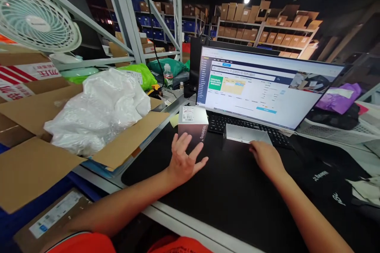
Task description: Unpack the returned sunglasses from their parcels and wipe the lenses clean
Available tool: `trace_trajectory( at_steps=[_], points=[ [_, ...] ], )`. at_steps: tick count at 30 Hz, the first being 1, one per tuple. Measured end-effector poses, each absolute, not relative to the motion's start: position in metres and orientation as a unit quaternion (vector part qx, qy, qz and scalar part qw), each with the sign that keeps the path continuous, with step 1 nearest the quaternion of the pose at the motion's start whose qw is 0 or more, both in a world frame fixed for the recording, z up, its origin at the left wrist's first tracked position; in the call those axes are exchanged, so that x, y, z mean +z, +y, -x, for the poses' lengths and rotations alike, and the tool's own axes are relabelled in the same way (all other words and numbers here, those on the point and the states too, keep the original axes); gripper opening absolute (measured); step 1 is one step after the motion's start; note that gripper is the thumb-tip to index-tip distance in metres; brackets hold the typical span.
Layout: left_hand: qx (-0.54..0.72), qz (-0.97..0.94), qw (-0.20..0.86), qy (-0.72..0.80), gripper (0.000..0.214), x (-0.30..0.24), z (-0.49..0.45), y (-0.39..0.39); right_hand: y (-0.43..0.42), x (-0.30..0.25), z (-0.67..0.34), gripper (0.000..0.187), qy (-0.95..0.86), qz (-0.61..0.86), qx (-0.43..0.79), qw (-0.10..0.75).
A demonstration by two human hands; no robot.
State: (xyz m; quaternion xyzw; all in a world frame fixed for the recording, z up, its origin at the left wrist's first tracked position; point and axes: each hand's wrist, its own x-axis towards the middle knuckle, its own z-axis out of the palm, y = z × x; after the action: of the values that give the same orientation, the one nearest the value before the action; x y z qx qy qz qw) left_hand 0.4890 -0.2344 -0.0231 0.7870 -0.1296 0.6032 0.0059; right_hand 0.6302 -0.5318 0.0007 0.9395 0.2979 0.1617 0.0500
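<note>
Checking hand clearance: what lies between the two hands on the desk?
Head view: only bare black mat between the left hand and right hand.

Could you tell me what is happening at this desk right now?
A person sits at a packing desk in a warehouse. Their left hand is open, fingers spread against the near side of a small labelled box standing upright on the black mat. Their right hand rests palm down on the mat at the silver monitor base, in front of the keyboard. The monitor shows a form. To the left, an open cardboard box holds white plastic bags.
</note>
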Motion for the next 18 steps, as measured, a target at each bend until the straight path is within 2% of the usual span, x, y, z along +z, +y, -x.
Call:
trace_trajectory(
  at_steps=[4,7,9,10,13,14,16,18],
  points=[
    [0.611,-0.787,0.047,-0.067,0.106,-0.009,-0.498,-0.215,-0.574,0.002,-0.621,0.045,0.307,-0.917,0.256,0.005],
    [0.560,-0.819,0.115,-0.050,0.120,0.002,-0.503,-0.199,-0.644,0.003,-0.626,0.052,0.221,-0.944,0.244,-0.018],
    [0.494,-0.856,0.142,-0.063,0.111,0.008,-0.506,-0.187,-0.693,0.006,-0.631,0.058,0.115,-0.972,0.198,-0.048],
    [0.460,-0.872,0.150,-0.071,0.102,0.011,-0.509,-0.181,-0.714,0.007,-0.632,0.061,0.069,-0.978,0.176,-0.090],
    [0.400,-0.896,0.169,-0.097,0.083,0.017,-0.518,-0.163,-0.753,0.007,-0.627,0.063,-0.037,-0.950,0.127,-0.281],
    [0.391,-0.898,0.168,-0.109,0.076,0.018,-0.522,-0.156,-0.758,0.005,-0.624,0.064,-0.061,-0.937,0.125,-0.319],
    [0.395,-0.899,0.157,-0.107,0.068,0.019,-0.530,-0.145,-0.759,-0.002,-0.620,0.069,-0.103,-0.916,0.135,-0.363],
    [0.401,-0.899,0.143,-0.105,0.071,0.021,-0.536,-0.138,-0.755,-0.009,-0.620,0.072,-0.138,-0.898,0.153,-0.388]
  ],
)
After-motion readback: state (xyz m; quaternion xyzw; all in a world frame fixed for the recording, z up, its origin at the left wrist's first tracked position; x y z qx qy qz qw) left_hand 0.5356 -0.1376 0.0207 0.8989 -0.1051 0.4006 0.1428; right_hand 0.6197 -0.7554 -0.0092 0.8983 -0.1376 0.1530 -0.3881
